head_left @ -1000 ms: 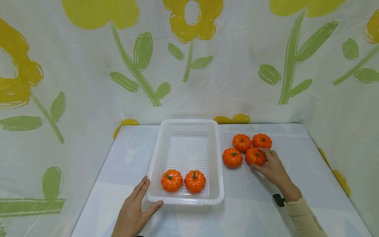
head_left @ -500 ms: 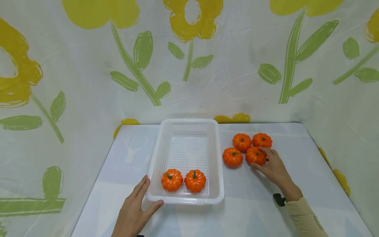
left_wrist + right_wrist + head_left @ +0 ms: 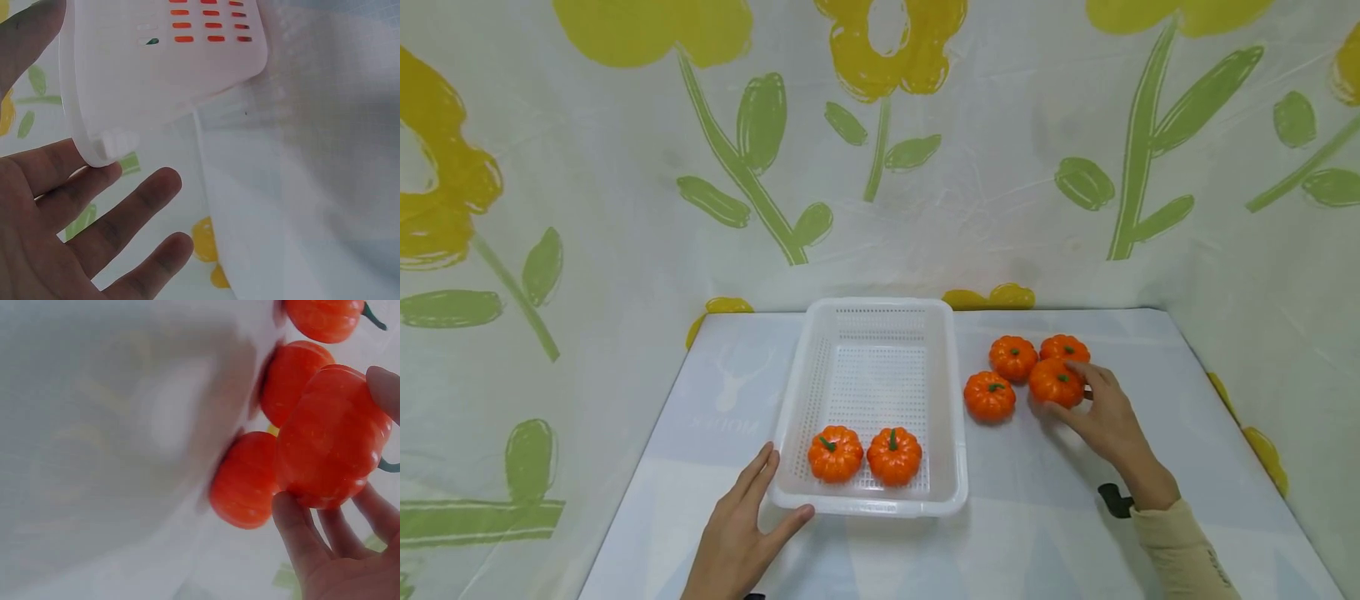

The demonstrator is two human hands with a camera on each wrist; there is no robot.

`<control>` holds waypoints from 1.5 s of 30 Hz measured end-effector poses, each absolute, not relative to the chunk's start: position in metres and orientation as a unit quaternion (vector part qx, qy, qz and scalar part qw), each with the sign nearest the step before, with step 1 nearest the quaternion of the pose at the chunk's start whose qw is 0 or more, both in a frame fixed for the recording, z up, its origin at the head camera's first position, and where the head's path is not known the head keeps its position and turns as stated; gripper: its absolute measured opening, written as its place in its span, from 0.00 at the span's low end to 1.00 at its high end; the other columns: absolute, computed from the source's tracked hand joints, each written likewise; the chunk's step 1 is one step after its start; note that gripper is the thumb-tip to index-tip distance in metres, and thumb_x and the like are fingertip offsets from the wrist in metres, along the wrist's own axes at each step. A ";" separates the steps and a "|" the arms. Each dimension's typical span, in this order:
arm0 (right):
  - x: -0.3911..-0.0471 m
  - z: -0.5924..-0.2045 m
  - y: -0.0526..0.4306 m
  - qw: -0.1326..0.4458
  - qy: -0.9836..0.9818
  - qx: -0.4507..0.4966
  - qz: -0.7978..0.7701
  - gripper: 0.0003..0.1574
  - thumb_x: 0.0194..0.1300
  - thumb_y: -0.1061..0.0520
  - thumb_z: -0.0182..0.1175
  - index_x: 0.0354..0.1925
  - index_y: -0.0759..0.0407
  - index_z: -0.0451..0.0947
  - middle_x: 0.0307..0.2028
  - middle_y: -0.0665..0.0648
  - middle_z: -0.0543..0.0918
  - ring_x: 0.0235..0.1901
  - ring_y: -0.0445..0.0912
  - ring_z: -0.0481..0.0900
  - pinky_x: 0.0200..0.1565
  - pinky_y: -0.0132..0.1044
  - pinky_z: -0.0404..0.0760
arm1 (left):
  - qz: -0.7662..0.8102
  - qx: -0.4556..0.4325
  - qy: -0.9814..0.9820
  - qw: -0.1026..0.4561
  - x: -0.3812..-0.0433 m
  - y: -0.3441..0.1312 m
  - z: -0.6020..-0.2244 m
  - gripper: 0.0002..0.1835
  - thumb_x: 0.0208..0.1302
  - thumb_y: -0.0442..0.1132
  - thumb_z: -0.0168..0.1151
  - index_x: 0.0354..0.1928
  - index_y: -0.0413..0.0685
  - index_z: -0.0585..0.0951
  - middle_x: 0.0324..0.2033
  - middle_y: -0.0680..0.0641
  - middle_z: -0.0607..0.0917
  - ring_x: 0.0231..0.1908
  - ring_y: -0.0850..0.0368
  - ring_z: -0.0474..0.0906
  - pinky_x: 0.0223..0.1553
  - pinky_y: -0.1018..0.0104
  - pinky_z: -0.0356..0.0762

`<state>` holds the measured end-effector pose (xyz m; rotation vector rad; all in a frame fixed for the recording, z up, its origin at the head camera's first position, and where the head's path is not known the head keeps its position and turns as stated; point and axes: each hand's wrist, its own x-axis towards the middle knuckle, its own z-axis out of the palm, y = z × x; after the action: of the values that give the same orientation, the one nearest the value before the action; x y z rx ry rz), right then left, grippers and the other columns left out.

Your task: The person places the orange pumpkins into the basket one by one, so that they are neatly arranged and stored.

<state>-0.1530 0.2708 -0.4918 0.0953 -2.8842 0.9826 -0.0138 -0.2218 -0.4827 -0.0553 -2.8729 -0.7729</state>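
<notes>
My right hand (image 3: 1108,417) holds a small orange pumpkin (image 3: 1056,383) between thumb and fingers, raised off the table in the right wrist view. Right by it sit three more pumpkins: one at the back right (image 3: 1064,347), one at the back left (image 3: 1013,358) and one at the front left (image 3: 989,397). A white plastic basket (image 3: 958,450) stands left of them. Inside, near its front wall, lie two pumpkins, a left one (image 3: 836,455) and a right one (image 3: 894,457). With fingers extended, my left hand (image 3: 737,525) touches the basket's front left corner; the left wrist view shows fingertips (image 3: 111,172) at its rim.
A pale cloth with a faint deer-head print (image 3: 741,375) covers the table (image 3: 1037,533). White curtains (image 3: 985,167) printed with yellow flowers and green leaves enclose the back and both sides.
My right hand has lifted the front right pumpkin from the table and shifted it slightly right and up. The left hand and basket stay put.
</notes>
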 end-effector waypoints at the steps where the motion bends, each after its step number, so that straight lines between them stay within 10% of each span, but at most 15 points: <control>1: -0.153 -0.490 0.271 0.052 -0.944 0.035 0.324 0.50 0.60 0.53 0.75 0.71 0.67 0.62 0.66 0.76 0.63 0.57 0.68 0.69 0.56 0.66 0.76 | -0.258 -0.018 -0.963 0.082 -0.014 -0.222 -0.482 0.51 0.56 0.69 0.69 0.74 0.43 0.69 0.74 0.46 0.67 0.63 0.37 0.74 0.55 0.37 0.78; 45: -0.219 -0.406 0.124 0.068 -0.874 0.242 0.417 0.48 0.59 0.45 0.76 0.71 0.53 0.67 0.68 0.56 0.67 0.60 0.51 0.74 0.59 0.46 0.80 | -0.240 -0.021 -0.965 0.099 -0.014 -0.221 -0.482 0.50 0.56 0.69 0.69 0.72 0.41 0.71 0.73 0.46 0.69 0.59 0.36 0.77 0.52 0.37 0.79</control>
<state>-0.2192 0.1237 -0.4061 0.7298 -2.6322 1.2551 -0.0138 -0.2211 -0.4819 -0.0614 -2.8553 -0.7108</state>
